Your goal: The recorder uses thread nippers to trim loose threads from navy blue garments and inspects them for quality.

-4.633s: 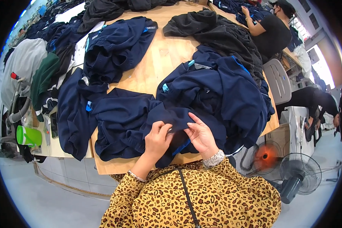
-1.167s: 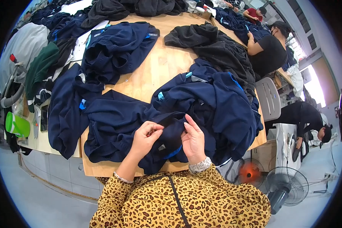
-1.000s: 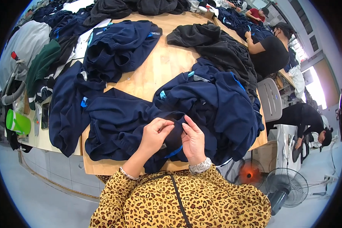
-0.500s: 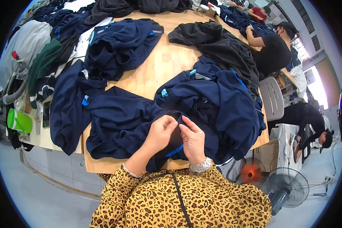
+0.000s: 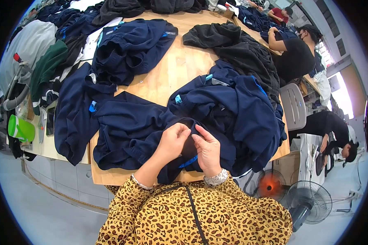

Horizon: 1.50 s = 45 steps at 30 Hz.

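Observation:
Both my hands are close together over a navy garment [image 5: 133, 126] that spreads across the near part of the wooden table. My left hand [image 5: 172, 142] pinches the dark cloth, fingers curled toward the middle. Facing it, my right hand [image 5: 207, 150] grips an edge of the same cloth between thumb and forefinger. A stretch of navy fabric runs taut between them, and a bright blue strip [image 5: 188, 161] shows just below. To the right lies a bunched navy garment [image 5: 249, 118] with light blue tabs.
A heap of navy clothing [image 5: 126, 49] and dark grey garments [image 5: 249, 57] lie farther back on the wooden table [image 5: 163, 73]. At the left are a green bucket [image 5: 21, 128] and a phone [image 5: 50, 121]. Co-workers, a grey chair [image 5: 292, 107] and a fan [image 5: 308, 202] are at the right.
My hands keep nearly the same pinch on the cloth. At the right, the bending co-worker's arms have shifted, and the seated co-worker's hand has moved slightly.

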Motion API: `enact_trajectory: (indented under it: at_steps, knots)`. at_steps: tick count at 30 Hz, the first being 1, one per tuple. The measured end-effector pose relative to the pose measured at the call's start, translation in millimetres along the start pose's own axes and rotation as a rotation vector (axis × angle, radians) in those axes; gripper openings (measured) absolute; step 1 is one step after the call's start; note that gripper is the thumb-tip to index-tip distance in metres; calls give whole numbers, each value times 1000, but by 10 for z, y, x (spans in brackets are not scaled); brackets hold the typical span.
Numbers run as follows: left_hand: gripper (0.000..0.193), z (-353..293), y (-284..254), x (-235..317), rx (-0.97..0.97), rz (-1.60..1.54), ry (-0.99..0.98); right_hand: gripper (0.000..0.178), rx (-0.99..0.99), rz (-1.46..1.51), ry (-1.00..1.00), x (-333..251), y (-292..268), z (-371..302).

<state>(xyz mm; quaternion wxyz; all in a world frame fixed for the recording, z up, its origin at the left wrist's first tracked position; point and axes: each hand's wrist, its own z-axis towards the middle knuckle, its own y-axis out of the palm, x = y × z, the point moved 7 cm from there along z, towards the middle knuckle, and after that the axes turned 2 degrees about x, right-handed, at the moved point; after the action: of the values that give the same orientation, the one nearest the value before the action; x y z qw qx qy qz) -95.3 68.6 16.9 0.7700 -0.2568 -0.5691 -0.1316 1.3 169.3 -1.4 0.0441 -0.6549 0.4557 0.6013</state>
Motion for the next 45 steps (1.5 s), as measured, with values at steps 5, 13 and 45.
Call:
enact_trajectory:
  at_steps: [5, 13, 45]
  knots:
    - [17, -96, 200, -377, -76, -1330, -800, 32, 32, 192, 147, 128, -116, 113]
    - [30, -220, 60, -395, -47, -402, -349, 36, 93, 271, 137, 55, -120, 133]
    - [6, -180, 8, 3, 154, -119, 33, 46, 83, 178, 36, 114, -62, 39]
